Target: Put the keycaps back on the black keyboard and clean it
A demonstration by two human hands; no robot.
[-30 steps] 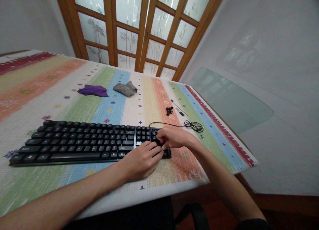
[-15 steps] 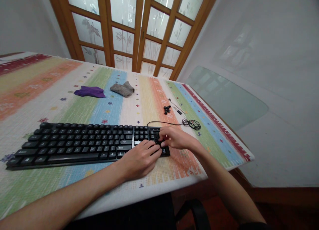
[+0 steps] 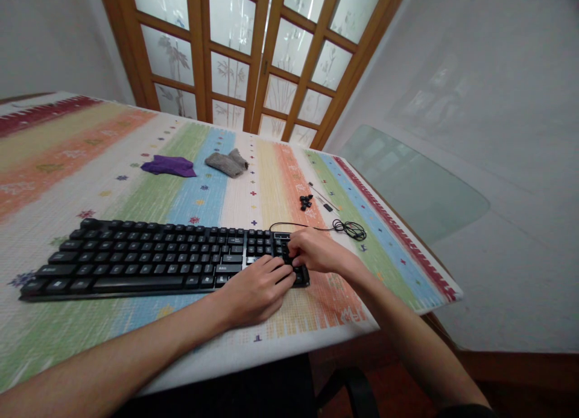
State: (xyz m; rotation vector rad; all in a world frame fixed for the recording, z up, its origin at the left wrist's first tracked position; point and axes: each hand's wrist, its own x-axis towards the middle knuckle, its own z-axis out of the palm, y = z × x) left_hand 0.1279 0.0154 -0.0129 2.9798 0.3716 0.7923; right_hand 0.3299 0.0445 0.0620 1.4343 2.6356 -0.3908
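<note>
A black keyboard (image 3: 145,258) lies on the striped tablecloth, its right end under both hands. My left hand (image 3: 260,290) rests palm down over the lower number pad, fingers stretched out and touching the keys. Just to its right, my right hand (image 3: 314,250) bends over the number pad with thumb and fingers drawn together in a pinch at the keys. Whatever lies between those fingertips is hidden. Beyond the keyboard sits a small pile of loose black keycaps (image 3: 306,202).
A coiled black cable (image 3: 349,228) runs from the keyboard's back. Near the pile lie a small black piece (image 3: 328,207) and a thin stick (image 3: 322,195). Farther back are a purple cloth (image 3: 169,166) and a grey cloth (image 3: 227,163). The table's edge (image 3: 420,312) is at right.
The whole view has shifted slightly, so the keyboard's left end appears a little farther right. Both hands stay at the number pad with almost the same finger positions.
</note>
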